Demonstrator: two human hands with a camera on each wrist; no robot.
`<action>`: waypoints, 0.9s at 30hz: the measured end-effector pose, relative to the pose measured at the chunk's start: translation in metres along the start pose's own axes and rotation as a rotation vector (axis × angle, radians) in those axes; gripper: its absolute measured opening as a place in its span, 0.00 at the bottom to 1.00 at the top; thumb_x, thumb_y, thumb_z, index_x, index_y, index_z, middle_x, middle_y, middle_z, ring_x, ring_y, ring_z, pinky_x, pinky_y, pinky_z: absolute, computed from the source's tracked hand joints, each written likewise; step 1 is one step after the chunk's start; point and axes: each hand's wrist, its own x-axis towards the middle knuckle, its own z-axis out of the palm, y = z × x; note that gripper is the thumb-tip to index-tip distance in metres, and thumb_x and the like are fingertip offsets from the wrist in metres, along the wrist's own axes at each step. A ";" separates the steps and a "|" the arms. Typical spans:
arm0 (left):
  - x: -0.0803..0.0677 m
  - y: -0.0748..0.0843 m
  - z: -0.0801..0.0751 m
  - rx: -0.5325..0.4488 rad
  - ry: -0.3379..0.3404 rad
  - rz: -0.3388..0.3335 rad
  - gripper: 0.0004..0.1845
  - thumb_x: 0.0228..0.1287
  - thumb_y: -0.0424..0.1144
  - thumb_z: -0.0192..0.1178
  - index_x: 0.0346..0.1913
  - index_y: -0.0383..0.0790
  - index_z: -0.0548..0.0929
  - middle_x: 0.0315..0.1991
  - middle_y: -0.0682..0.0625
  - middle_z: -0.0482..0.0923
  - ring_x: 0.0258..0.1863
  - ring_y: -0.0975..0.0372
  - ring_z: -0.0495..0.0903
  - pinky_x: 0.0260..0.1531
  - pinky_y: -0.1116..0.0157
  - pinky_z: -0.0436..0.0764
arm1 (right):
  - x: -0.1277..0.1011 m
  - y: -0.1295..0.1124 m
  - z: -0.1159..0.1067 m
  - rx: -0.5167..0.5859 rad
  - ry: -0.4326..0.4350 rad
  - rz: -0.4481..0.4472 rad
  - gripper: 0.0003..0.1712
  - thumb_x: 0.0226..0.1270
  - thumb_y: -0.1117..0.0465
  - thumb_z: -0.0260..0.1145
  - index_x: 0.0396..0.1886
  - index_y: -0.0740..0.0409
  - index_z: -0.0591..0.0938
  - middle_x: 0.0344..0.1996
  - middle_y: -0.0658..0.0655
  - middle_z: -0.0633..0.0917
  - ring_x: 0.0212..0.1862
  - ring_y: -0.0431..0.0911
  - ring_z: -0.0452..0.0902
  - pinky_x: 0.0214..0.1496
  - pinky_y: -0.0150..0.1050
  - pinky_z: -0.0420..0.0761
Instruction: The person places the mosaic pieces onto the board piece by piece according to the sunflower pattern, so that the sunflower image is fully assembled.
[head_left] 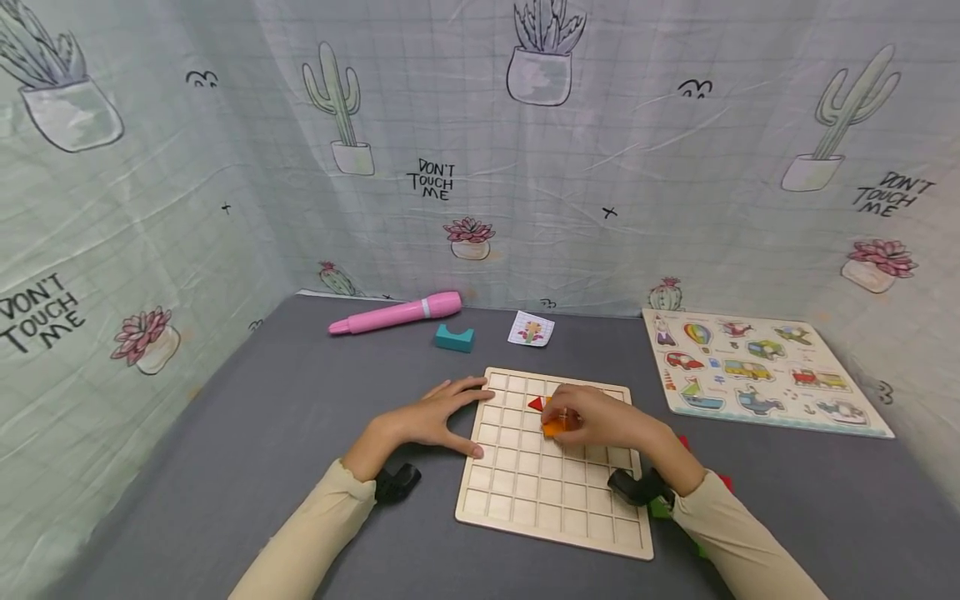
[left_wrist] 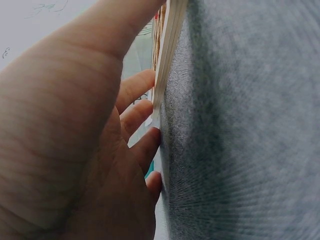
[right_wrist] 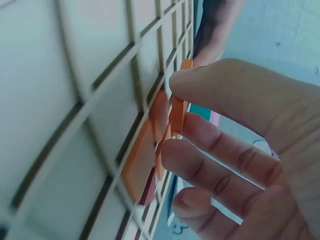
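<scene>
A wooden grid board (head_left: 525, 492) lies on the grey table in front of me. My right hand (head_left: 592, 417) pinches a flat orange piece (head_left: 553, 427) between thumb and fingers over the board's upper cells; the right wrist view shows that orange piece (right_wrist: 177, 112) held on edge against the grid board (right_wrist: 75, 90). A red triangle (head_left: 535, 404) sits in a cell just left of it. My left hand (head_left: 438, 414) rests flat with straight fingers on the board's left edge (left_wrist: 167, 55), the fingers (left_wrist: 137, 117) spread along it.
At the back lie a pink marker (head_left: 397, 313), a teal block (head_left: 454, 337) and a small picture card (head_left: 531, 328). A vehicle peg puzzle (head_left: 757, 371) lies at the right. Coloured pieces (head_left: 723, 482) show under my right forearm. Cactus-print cloth walls enclose the table.
</scene>
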 end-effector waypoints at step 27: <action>-0.001 0.002 -0.001 0.001 -0.009 -0.001 0.46 0.56 0.54 0.71 0.75 0.45 0.61 0.77 0.46 0.48 0.76 0.52 0.47 0.74 0.47 0.39 | 0.024 -0.004 0.015 -0.073 0.083 -0.001 0.05 0.62 0.66 0.70 0.38 0.60 0.86 0.36 0.54 0.83 0.36 0.44 0.75 0.39 0.36 0.79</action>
